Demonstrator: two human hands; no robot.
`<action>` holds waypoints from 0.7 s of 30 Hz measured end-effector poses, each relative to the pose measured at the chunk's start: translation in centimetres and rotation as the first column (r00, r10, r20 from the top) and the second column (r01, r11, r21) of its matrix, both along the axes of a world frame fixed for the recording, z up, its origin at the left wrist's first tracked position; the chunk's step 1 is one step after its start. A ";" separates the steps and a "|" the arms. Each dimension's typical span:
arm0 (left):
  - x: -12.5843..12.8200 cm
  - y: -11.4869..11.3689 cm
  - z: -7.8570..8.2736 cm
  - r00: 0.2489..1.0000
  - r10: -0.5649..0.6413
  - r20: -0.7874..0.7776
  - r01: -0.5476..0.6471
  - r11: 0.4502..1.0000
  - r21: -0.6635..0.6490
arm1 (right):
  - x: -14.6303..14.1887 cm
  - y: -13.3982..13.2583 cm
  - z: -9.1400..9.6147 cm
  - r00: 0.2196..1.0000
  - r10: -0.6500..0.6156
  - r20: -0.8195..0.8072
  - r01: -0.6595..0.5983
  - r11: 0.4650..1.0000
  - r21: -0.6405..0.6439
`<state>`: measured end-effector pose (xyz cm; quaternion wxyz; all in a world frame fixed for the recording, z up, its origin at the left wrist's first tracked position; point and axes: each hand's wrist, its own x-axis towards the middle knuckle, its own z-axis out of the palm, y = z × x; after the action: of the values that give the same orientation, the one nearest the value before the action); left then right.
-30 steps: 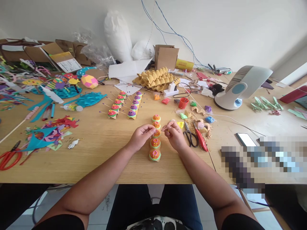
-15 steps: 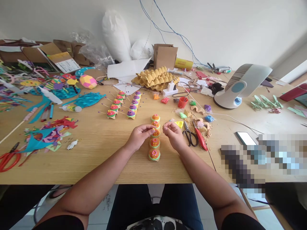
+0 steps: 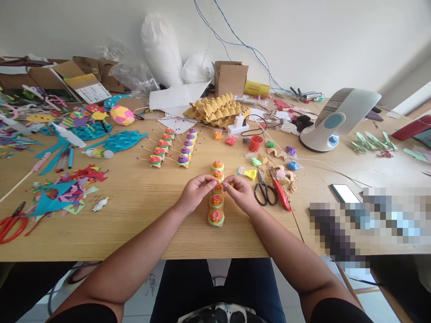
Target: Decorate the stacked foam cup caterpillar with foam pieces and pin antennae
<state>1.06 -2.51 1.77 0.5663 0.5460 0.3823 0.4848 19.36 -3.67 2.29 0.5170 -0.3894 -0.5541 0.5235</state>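
A row of small orange, green and pink craft cups runs away from me on the wooden table. My left hand and my right hand meet over the middle of that row, fingertips pinched together and touching. Whatever they pinch is too small to make out. The middle cups are partly hidden behind my fingers. Two more rows of similar cups with thin sticks poking out stand further back on the left.
Black scissors and a red-handled tool lie just right of my hands. A white fan, a phone, egg cartons, coloured paper scraps and red scissors crowd the table.
My right hand has moved left and closed in on my left hand, so the fingertips now touch above the row of cups. The thin stick seen in it earlier no longer shows.
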 end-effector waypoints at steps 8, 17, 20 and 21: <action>-0.1 -1.1 1.3 0.966 0.156 -0.208 -0.059 0.910 0.410 | -0.2 -0.2 1.5 0.875 0.068 -0.479 -0.186 0.961 -0.203; 0.1 -0.9 0.2 0.858 0.424 -0.291 -0.092 0.683 0.724 | -1.2 -1.9 3.2 0.802 0.196 -0.565 -0.347 0.922 -0.173; 0.2 -0.8 0.1 0.867 0.410 -0.284 -0.084 0.680 0.728 | -1.3 -2.2 3.0 0.794 0.227 -0.563 -0.375 0.913 -0.161; 0.2 -0.8 0.1 0.878 0.393 -0.274 -0.085 0.690 0.719 | -1.3 -2.2 2.9 0.798 0.233 -0.555 -0.380 0.910 -0.165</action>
<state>1.25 -3.35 1.88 0.1603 0.7485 0.3536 0.5376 18.05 -5.85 5.15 0.4981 -0.2023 -0.3722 0.7566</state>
